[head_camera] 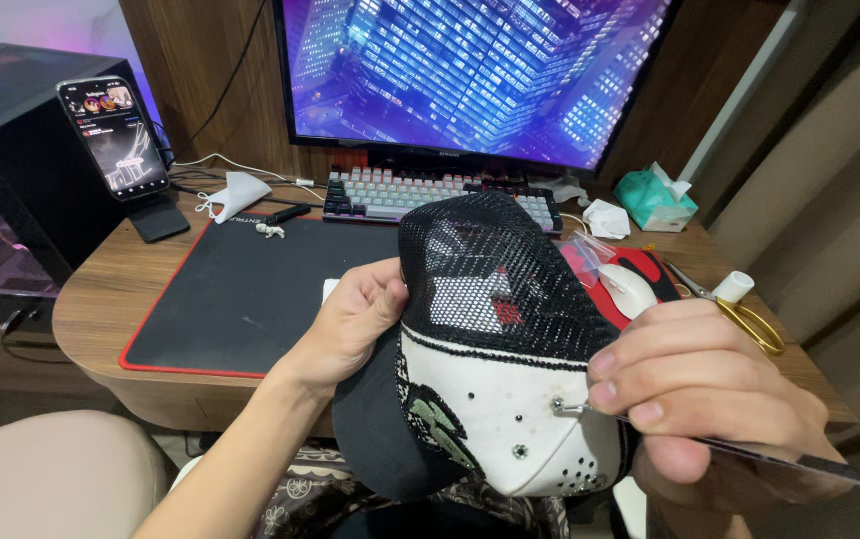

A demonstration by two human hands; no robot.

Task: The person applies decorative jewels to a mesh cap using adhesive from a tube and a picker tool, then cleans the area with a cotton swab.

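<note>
A trucker cap (490, 389) with black mesh back, white front panel and black brim is held over my lap. My left hand (350, 324) grips the cap's left side at the mesh edge. My right hand (694, 389) pinches a thin dark-handled pointed tool (749, 454), its metal tip touching the white panel near a small stud. Several small studs dot the white front, and a green design shows at its lower left.
A wooden desk (101, 299) carries a black red-edged mat (240, 289), keyboard (390, 195), monitor (470, 70), white mouse (630, 289), gold-handled scissors (749, 319), phone on a stand (116, 135), tissue pack (654, 200), face mask (235, 195) and a computer tower (11, 150).
</note>
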